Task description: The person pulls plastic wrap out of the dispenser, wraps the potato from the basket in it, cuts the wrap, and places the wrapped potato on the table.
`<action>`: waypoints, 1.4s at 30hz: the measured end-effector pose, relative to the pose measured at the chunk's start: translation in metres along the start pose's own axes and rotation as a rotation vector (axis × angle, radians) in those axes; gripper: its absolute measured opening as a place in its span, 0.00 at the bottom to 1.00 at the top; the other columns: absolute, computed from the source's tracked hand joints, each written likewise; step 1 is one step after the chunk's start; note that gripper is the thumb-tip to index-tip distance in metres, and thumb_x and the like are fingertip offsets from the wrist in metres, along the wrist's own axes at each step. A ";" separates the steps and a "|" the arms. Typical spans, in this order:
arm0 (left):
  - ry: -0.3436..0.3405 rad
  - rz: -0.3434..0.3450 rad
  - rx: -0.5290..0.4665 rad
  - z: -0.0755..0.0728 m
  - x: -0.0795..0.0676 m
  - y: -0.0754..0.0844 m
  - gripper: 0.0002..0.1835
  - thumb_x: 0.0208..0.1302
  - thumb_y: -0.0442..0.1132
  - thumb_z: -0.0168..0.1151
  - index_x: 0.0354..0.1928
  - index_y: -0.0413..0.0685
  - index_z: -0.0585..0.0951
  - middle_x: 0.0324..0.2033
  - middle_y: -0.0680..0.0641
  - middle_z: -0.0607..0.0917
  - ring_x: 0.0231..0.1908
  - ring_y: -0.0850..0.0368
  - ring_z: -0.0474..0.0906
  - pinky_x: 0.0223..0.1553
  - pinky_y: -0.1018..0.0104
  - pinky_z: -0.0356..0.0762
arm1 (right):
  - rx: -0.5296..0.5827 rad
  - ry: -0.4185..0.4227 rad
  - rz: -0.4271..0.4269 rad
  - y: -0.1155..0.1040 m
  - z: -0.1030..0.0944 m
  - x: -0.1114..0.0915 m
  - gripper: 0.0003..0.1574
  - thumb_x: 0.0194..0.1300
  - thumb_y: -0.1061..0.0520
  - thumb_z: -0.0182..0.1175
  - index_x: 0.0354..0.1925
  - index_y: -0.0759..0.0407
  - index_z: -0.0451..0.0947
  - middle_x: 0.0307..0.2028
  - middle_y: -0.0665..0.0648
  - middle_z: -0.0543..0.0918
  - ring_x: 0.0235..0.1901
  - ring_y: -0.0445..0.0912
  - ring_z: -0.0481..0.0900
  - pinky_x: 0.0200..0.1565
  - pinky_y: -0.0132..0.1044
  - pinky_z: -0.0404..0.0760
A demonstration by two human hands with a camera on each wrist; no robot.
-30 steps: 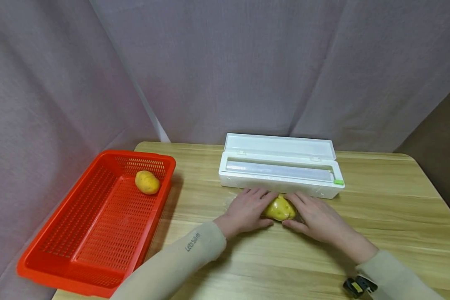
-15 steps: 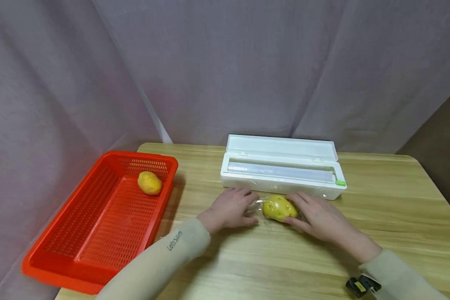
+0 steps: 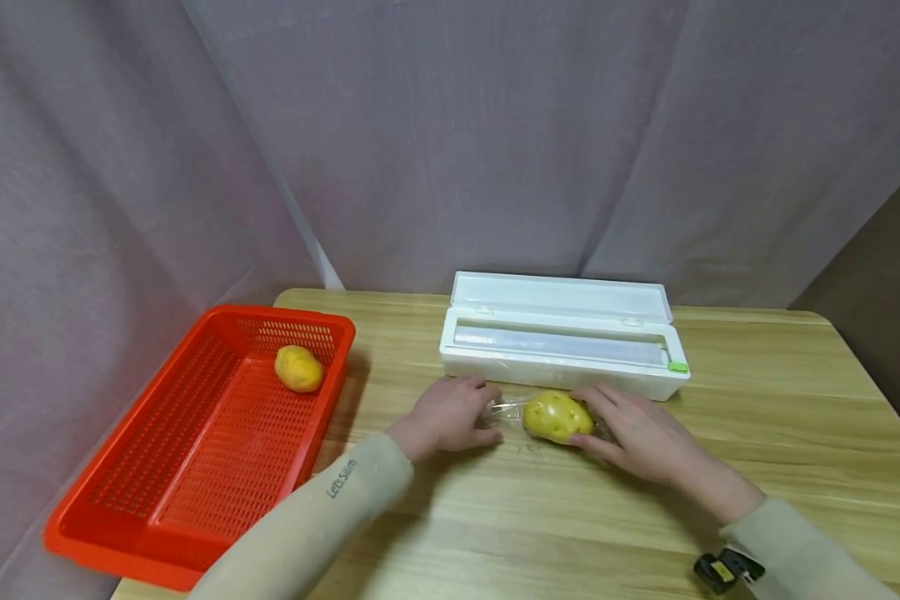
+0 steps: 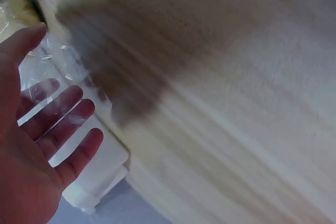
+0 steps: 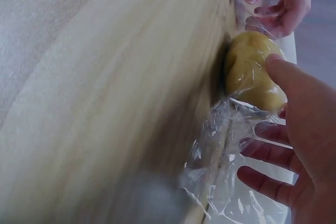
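Note:
A yellow potato (image 3: 557, 417) wrapped in clear plastic film lies on the table in front of the white box. My right hand (image 3: 633, 429) holds its right end, thumb on the near side and fingers on the far side. In the right wrist view, loose crinkled film (image 5: 220, 140) trails from the potato past my other fingers. My left hand (image 3: 450, 414) is left of the potato, apart from it, at the end of the film (image 3: 508, 408) stretching out that way. The left wrist view shows the left fingers (image 4: 60, 111) loosely spread, with film over them.
Behind the hands, a white cling film dispenser (image 3: 562, 367) stands with its lid raised, a film roll (image 3: 558, 343) inside and a green slider (image 3: 677, 367) at its right end. At left, a red plastic basket (image 3: 225, 467) holds another potato (image 3: 298, 369). Grey curtains hang behind.
My left hand has moved left, away from the potato, uncovering its left end and the film there. My right hand has stayed at the potato's right end.

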State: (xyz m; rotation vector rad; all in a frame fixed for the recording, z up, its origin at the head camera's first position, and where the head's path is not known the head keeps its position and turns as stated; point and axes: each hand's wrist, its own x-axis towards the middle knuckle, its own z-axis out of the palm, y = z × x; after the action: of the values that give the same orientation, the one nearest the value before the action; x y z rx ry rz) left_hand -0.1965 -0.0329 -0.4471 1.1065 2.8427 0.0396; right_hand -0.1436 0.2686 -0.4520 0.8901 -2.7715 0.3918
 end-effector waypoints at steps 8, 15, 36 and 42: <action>0.074 0.031 -0.022 -0.021 0.002 0.003 0.35 0.67 0.67 0.69 0.67 0.55 0.80 0.57 0.52 0.85 0.57 0.52 0.83 0.60 0.56 0.81 | 0.015 0.044 0.016 0.006 -0.023 -0.008 0.40 0.64 0.46 0.77 0.68 0.58 0.76 0.59 0.64 0.84 0.53 0.63 0.86 0.53 0.64 0.85; 0.121 0.081 -0.021 -0.048 0.019 0.023 0.32 0.69 0.65 0.68 0.67 0.56 0.82 0.54 0.53 0.86 0.52 0.55 0.84 0.51 0.59 0.83 | -0.009 0.193 0.008 0.030 -0.043 -0.017 0.39 0.59 0.52 0.80 0.65 0.61 0.77 0.50 0.60 0.85 0.45 0.56 0.84 0.48 0.62 0.82; 0.135 0.121 0.120 -0.085 0.102 0.102 0.25 0.79 0.63 0.57 0.71 0.66 0.78 0.58 0.60 0.81 0.57 0.63 0.79 0.57 0.65 0.79 | 0.181 0.226 0.322 0.077 -0.042 -0.031 0.49 0.69 0.51 0.73 0.77 0.69 0.64 0.67 0.80 0.71 0.65 0.79 0.66 0.61 0.81 0.64; 0.104 0.102 0.106 -0.087 0.124 0.121 0.25 0.78 0.63 0.58 0.72 0.70 0.77 0.60 0.61 0.80 0.60 0.64 0.77 0.58 0.66 0.77 | 0.231 0.200 0.391 0.084 -0.030 -0.031 0.56 0.71 0.48 0.73 0.82 0.68 0.56 0.72 0.82 0.64 0.69 0.81 0.61 0.64 0.82 0.60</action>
State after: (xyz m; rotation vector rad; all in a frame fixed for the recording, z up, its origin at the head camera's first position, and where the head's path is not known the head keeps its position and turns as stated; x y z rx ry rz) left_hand -0.2143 0.1408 -0.3634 1.3075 2.9069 -0.0478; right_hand -0.1649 0.3603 -0.4474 0.3170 -2.7368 0.8291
